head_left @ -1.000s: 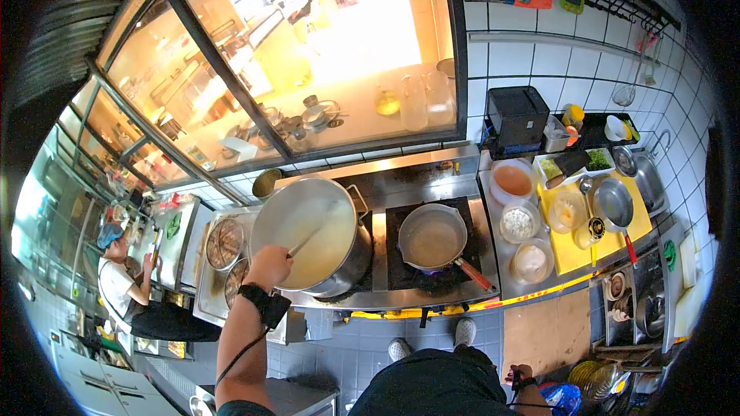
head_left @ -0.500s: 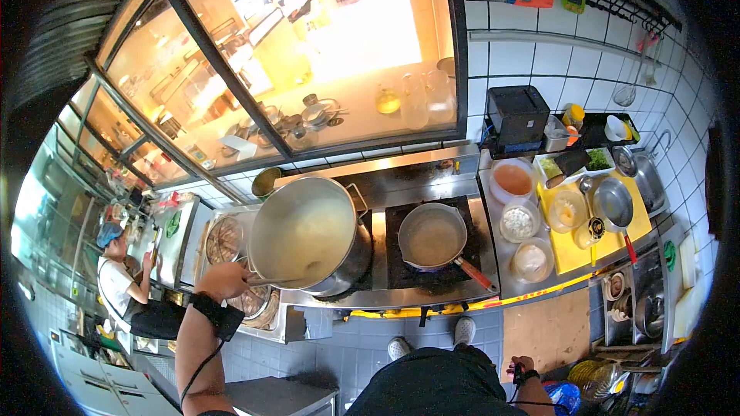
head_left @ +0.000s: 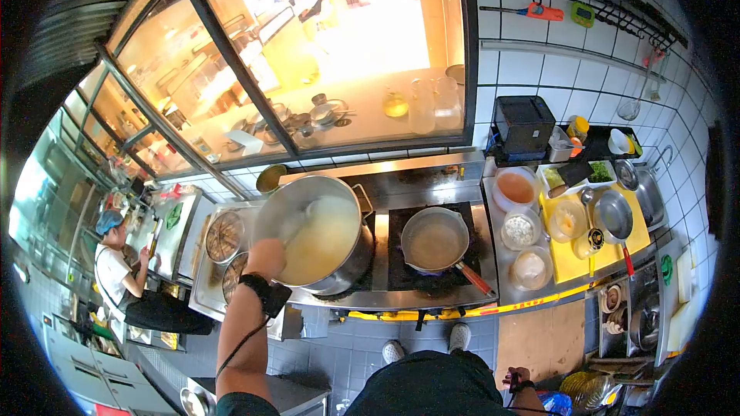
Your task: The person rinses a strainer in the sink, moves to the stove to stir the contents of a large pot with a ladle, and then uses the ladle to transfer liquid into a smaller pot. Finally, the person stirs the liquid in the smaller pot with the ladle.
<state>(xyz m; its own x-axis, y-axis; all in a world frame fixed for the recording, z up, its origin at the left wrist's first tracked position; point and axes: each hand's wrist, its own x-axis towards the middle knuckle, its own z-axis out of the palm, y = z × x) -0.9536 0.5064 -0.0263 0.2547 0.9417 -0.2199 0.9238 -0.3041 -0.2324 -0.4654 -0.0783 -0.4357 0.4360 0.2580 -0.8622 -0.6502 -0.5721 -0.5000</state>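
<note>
My left hand (head_left: 266, 259) is closed around the handle of a ladle, mostly hidden by the hand and the liquid. The hand is over the near left rim of a large metal stockpot (head_left: 348, 240) holding cloudy pale-yellow liquid (head_left: 316, 250). A paler swirl shows towards the back of the liquid. My right hand (head_left: 518, 377) hangs low at my side, away from the counter, its fingers loosely bent and apart with nothing visible in them. To the right of the stockpot, a saucepan (head_left: 435, 239) with a red-brown handle sits on the neighbouring burner.
Bowls of white food (head_left: 522, 229) and a tub of orange-brown liquid (head_left: 516, 187) stand right of the stove. A yellow board (head_left: 566, 258) carries a pan (head_left: 613, 214) and containers. Trays (head_left: 225, 236) lie left of the stockpot. Another person (head_left: 116, 262) works at the far left.
My left hand has moved right and forward from outside the stockpot's rim to over its opening, carrying the ladle deeper across. The liquid's surface pattern has shifted. My right hand still hangs low.
</note>
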